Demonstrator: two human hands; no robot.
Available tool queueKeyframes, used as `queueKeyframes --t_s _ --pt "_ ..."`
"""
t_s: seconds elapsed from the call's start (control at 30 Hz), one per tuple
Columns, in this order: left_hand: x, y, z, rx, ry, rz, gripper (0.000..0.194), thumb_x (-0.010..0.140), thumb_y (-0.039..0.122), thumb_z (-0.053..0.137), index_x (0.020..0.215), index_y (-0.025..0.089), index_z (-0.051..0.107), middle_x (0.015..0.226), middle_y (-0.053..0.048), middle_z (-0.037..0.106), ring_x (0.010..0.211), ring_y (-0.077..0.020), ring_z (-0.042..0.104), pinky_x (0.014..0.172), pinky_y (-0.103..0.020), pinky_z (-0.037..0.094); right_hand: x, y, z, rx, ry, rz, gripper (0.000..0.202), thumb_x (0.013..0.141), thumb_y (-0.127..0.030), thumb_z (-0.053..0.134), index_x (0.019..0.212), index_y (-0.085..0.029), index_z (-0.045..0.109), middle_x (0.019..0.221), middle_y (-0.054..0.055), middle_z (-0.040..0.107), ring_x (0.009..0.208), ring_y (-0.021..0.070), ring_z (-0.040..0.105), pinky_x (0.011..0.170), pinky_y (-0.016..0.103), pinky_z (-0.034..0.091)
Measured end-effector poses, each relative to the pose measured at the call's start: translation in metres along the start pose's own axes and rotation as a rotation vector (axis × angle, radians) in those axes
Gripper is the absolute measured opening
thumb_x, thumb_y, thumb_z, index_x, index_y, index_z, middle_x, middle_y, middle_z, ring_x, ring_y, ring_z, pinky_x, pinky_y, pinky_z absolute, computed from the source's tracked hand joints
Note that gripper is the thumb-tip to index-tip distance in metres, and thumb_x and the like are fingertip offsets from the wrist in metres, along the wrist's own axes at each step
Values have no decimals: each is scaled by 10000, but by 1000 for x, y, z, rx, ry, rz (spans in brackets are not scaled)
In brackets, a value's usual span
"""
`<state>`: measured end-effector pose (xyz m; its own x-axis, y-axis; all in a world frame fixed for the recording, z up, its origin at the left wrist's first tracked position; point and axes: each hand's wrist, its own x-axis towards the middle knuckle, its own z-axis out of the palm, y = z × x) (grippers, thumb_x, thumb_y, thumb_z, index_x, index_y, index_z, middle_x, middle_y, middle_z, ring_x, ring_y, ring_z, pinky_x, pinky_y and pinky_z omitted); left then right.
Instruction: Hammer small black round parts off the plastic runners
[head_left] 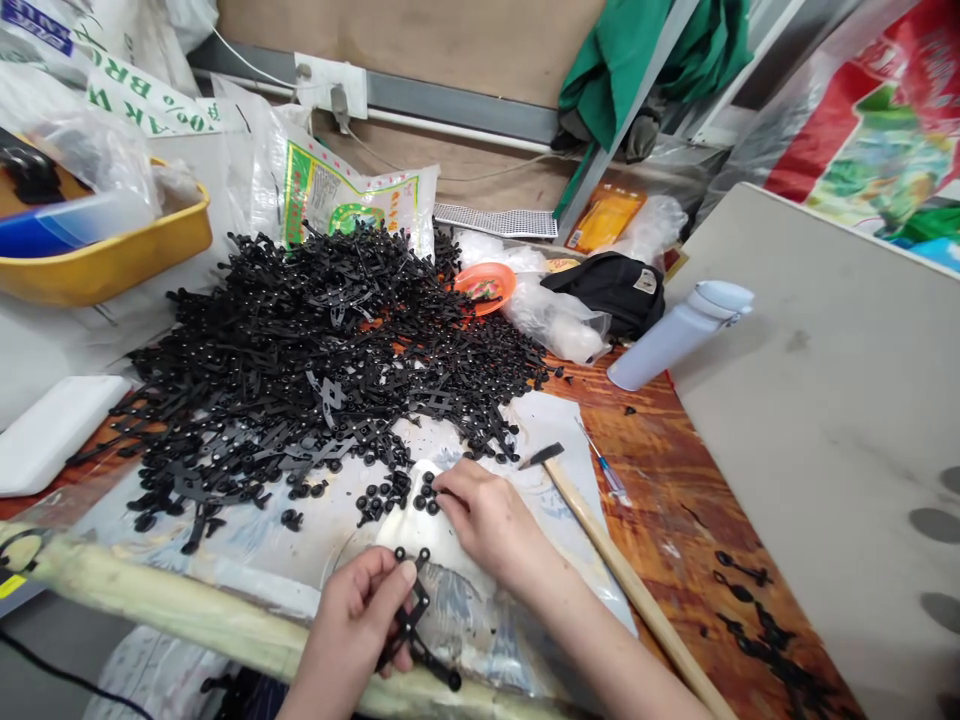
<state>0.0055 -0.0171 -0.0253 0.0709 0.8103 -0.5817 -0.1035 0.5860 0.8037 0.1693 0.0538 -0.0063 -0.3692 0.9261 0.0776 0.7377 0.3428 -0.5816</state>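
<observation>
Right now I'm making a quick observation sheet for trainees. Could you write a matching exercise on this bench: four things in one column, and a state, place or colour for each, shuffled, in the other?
Column 1
1. Left hand
2. Right hand
3. Hammer
4. Bottle

Column 2
A. Pale blue
B. At the small round pieces
C. Wooden-handled, lying down
D. Holding a black linkage

Right pairs: 1-D, 2-B, 3-C, 4-A
</observation>
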Motion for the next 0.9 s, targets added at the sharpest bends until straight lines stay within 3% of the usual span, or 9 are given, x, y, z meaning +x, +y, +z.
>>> queueKeyframes --t_s 0.13,0.3,0.43,0.57,0.67,0.77,0.83,0.9 --pt "2 -2 1 32 9 13 406 712 563 622 616 200 469 379 66 505 272 -87 470 295 -141 257 -10 -2 2 11 1 27 164 853 -87 505 860 -173 646 805 41 616 766 162 597 724 274 463" --pt "2 -1 2 59 -24 18 393 714 546 619 635 193 467 480 45 582 294 -78 496 290 -133 268 -32 -6 7 59 -29 -58 174 879 -107 483 907 -194 631 844 45 616 780 158 592 717 261 467" --pt "1 3 -2 36 -70 8 359 722 493 637 644 185 469 512 29 612 318 -80 520 302 -132 295 -39 -4 10 30 63 -14 195 885 -125 489 1039 -186 593 895 69 628 807 186 597 733 292 478" --pt "-3 9 -2 -20 -99 -19 346 745 472 627 653 174 476 572 0 650 336 -90 546 304 -140 323 -41 -3 11 -35 108 26 172 879 -125 499 1007 -176 602 901 80 635 833 215 598 751 328 480" --pt "-7 12 2 -38 -83 -41 341 750 462 623 650 176 464 572 -3 652 322 -94 544 286 -139 312 -46 2 6 56 130 42 163 871 -169 537 1022 -187 598 950 73 631 871 205 596 774 310 475" --pt "-12 13 7 -40 -56 -40 340 754 466 612 645 188 448 520 8 634 286 -92 518 268 -134 286 -57 23 -10 53 284 144 188 908 -259 479 1039 -186 593 968 80 633 887 205 596 792 313 466" --pt "-14 14 9 -37 -38 -45 348 751 480 608 642 197 438 473 18 613 254 -89 486 254 -132 245 -66 45 -24 -128 378 316 232 912 -288 453 1056 -175 595 984 102 627 890 230 595 779 340 462" --pt "-15 15 12 -27 -21 -54 356 746 495 607 641 203 433 438 23 597 232 -83 454 249 -129 206 -76 66 -34 -362 349 523 248 883 -289 495 1061 -147 594 998 137 606 919 271 580 784 373 449"
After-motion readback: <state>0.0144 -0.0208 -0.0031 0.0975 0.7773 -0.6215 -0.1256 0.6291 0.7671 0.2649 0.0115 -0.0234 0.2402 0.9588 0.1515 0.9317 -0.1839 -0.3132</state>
